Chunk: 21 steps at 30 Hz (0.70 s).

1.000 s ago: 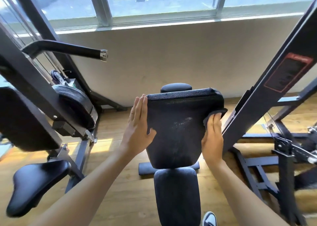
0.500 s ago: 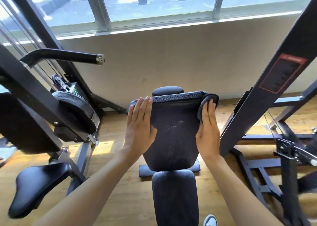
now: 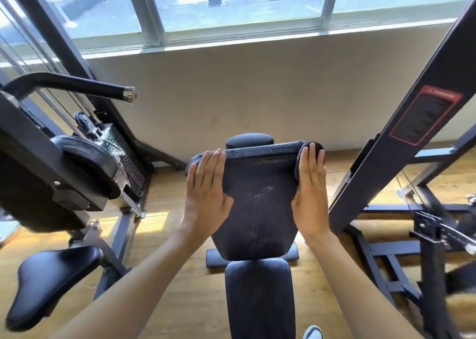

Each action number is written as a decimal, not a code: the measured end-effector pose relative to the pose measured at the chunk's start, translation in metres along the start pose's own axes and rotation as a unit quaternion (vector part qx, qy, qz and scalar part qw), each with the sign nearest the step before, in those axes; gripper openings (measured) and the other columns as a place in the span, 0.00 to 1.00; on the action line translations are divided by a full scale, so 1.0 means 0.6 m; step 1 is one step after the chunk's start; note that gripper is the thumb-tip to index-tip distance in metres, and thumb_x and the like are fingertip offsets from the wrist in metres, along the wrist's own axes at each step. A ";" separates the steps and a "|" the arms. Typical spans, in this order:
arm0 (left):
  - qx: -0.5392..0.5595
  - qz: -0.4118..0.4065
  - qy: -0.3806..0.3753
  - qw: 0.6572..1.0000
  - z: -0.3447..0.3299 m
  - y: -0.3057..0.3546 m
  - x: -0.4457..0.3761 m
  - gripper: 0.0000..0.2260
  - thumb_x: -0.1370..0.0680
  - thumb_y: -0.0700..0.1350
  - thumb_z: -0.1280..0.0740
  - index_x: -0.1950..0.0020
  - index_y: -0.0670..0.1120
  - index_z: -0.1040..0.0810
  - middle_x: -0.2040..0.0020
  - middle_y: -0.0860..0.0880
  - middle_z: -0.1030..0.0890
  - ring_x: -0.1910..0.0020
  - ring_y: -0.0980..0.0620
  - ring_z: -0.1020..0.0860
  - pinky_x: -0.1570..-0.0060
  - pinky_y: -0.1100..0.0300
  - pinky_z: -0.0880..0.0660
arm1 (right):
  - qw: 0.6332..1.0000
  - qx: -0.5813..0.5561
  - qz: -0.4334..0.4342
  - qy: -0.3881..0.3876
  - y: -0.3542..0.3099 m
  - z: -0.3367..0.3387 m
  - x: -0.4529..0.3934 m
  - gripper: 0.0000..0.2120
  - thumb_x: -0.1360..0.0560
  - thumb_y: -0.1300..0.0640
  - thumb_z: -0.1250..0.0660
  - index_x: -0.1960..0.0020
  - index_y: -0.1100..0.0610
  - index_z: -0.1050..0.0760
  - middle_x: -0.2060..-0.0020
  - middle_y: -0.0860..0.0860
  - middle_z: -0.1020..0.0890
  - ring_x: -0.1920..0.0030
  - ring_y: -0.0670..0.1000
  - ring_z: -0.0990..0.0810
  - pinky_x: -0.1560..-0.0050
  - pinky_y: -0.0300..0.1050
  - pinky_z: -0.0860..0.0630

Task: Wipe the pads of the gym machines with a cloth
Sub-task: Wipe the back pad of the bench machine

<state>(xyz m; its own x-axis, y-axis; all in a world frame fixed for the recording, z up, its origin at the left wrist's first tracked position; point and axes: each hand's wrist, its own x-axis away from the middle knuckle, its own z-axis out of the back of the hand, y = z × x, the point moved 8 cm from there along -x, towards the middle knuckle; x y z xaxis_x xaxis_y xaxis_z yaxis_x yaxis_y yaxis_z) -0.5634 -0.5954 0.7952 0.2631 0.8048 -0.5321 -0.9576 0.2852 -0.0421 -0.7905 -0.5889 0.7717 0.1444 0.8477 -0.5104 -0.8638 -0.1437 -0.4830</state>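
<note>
A black back pad point(image 3: 257, 204) stands upright in front of me, with a dusty smear on its face. A second black pad point(image 3: 260, 300) continues below it. My left hand point(image 3: 206, 191) lies flat against the pad's left side, fingers straight and reaching the top corner. My right hand point(image 3: 310, 186) presses a dark cloth point(image 3: 298, 163) against the pad's upper right corner with straight fingers. The cloth wraps round that corner and is mostly hidden under my hand.
A slanted black frame beam point(image 3: 412, 122) with a red-edged label rises close on the right. To the left are another machine's round pad point(image 3: 87, 163), handle bar point(image 3: 77, 86) and black seat point(image 3: 51, 282). Wall and window lie ahead, with a wooden floor below.
My right hand slid the cloth up the pad's right edge to the top corner. My left hand moved up the left side as well. The view shifted slightly.
</note>
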 end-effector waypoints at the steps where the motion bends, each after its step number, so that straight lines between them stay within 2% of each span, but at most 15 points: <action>1: -0.003 0.001 -0.001 1.000 -0.001 0.001 0.000 0.45 0.35 0.42 0.30 0.19 0.39 0.40 0.19 0.43 0.37 0.19 0.42 0.40 0.19 0.44 0.48 | 1.000 0.003 0.000 0.005 0.003 -0.002 0.001 0.47 0.28 0.82 0.41 0.16 0.57 0.51 0.16 0.52 0.51 0.17 0.53 0.57 0.19 0.57 0.47; 4: -0.012 0.007 -0.002 1.000 -0.002 0.002 0.000 0.44 0.34 0.43 0.32 0.18 0.39 0.41 0.19 0.43 0.37 0.19 0.41 0.41 0.20 0.43 0.48 | 0.999 0.007 -0.001 0.033 0.011 -0.009 0.012 0.48 0.31 0.83 0.40 0.16 0.59 0.49 0.17 0.53 0.46 0.17 0.54 0.52 0.19 0.58 0.45; 9: -0.016 0.012 -0.011 1.000 -0.004 0.005 -0.002 0.45 0.35 0.43 0.31 0.19 0.38 0.40 0.19 0.42 0.37 0.19 0.41 0.41 0.20 0.43 0.49 | 0.997 0.023 -0.030 0.068 0.021 -0.025 0.044 0.48 0.35 0.83 0.40 0.18 0.61 0.44 0.18 0.55 0.42 0.17 0.55 0.48 0.22 0.58 0.36; 11: -0.017 0.010 -0.012 1.000 -0.003 0.005 -0.001 0.45 0.35 0.43 0.31 0.18 0.39 0.41 0.19 0.43 0.38 0.19 0.41 0.41 0.20 0.43 0.48 | 0.997 0.023 -0.053 0.048 0.026 -0.041 0.069 0.49 0.36 0.83 0.38 0.18 0.61 0.43 0.18 0.56 0.41 0.18 0.56 0.45 0.24 0.56 0.33; 15: -0.023 0.003 -0.024 0.999 -0.003 0.004 0.002 0.46 0.34 0.43 0.30 0.18 0.39 0.43 0.19 0.43 0.39 0.19 0.41 0.42 0.19 0.43 0.49 | 0.995 0.007 -0.079 -0.061 0.051 -0.093 0.143 0.53 0.39 0.83 0.35 0.18 0.58 0.42 0.17 0.50 0.46 0.20 0.56 0.40 0.28 0.52 0.28; 16: -0.023 0.004 -0.027 0.999 -0.002 0.003 0.002 0.46 0.34 0.43 0.30 0.18 0.39 0.43 0.19 0.43 0.39 0.19 0.41 0.42 0.19 0.43 0.49 | 0.993 -0.004 -0.088 -0.076 0.058 -0.099 0.164 0.53 0.39 0.84 0.37 0.17 0.57 0.42 0.17 0.46 0.49 0.19 0.54 0.40 0.28 0.48 0.29; 18: -0.021 0.003 -0.031 0.999 -0.001 0.003 0.003 0.46 0.34 0.42 0.30 0.18 0.39 0.43 0.19 0.43 0.39 0.19 0.41 0.42 0.19 0.44 0.50 | 0.989 -0.040 -0.119 -0.075 0.071 -0.095 0.198 0.53 0.37 0.85 0.40 0.17 0.56 0.45 0.17 0.41 0.52 0.18 0.47 0.45 0.24 0.38 0.37; 19: -0.021 0.002 -0.031 0.999 0.000 0.003 0.004 0.46 0.34 0.42 0.29 0.18 0.39 0.43 0.19 0.43 0.39 0.19 0.41 0.42 0.19 0.44 0.51 | 0.988 -0.065 -0.132 -0.054 0.070 -0.082 0.201 0.50 0.34 0.85 0.41 0.17 0.58 0.45 0.17 0.41 0.51 0.18 0.45 0.47 0.24 0.33 0.43; 21: -0.022 0.001 -0.029 0.999 0.001 0.003 0.002 0.46 0.34 0.42 0.29 0.18 0.39 0.43 0.19 0.43 0.39 0.19 0.41 0.42 0.19 0.44 0.51 | 0.984 -0.103 -0.143 0.009 0.059 -0.045 0.175 0.42 0.27 0.82 0.41 0.17 0.60 0.45 0.17 0.46 0.47 0.18 0.44 0.47 0.22 0.32 0.48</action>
<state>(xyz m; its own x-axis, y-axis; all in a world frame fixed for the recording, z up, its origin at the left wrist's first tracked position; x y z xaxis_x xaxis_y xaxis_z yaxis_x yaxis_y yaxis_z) -0.5648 -0.5938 0.7952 0.2671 0.8344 -0.4821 -0.9617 0.2625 -0.0786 -0.7929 -0.5187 0.6817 0.3772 0.8598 -0.3441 -0.6709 -0.0025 -0.7415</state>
